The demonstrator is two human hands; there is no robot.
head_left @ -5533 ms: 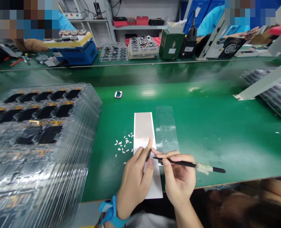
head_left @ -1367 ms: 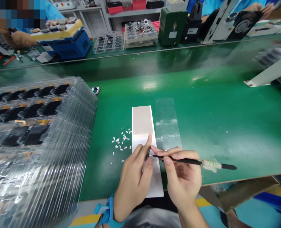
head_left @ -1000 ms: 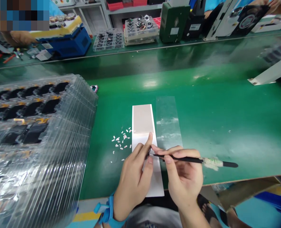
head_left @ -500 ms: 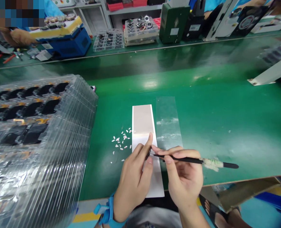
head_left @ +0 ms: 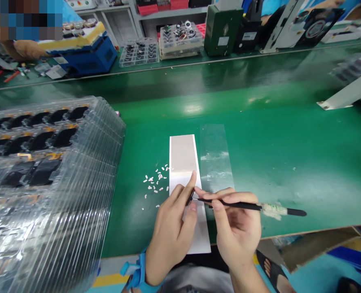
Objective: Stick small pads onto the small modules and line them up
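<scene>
My right hand (head_left: pixel 239 228) is closed around black tweezers (head_left: pixel 244 205) with pale tape wrapped near the rear end. Their tip points left and meets a small dark part (head_left: pixel 190 197) between the thumb and fingers of my left hand (head_left: pixel 174 221). Much of that part is hidden by my fingers, so its kind cannot be made out. Under both hands lies a white sheet strip (head_left: pixel 200 234), with a beige backing sheet (head_left: pixel 183 152) on its far end. A clear plastic sheet (head_left: pixel 215 154) lies to the right of it.
Tiny white scraps (head_left: pixel 158 179) are scattered left of the strip. Stacked clear trays (head_left: pixel 107 134) with black screens rise at the left. Across the green bench (head_left: pixel 278 142) stand a blue machine (head_left: pixel 91 57), component trays (head_left: pixel 139 53) and a green box (head_left: pixel 223 30). Other people work there.
Both hands, the tweezers and the dark part keep practically the same position. Below the bench at the lower right, a person's dark footwear has shifted.
</scene>
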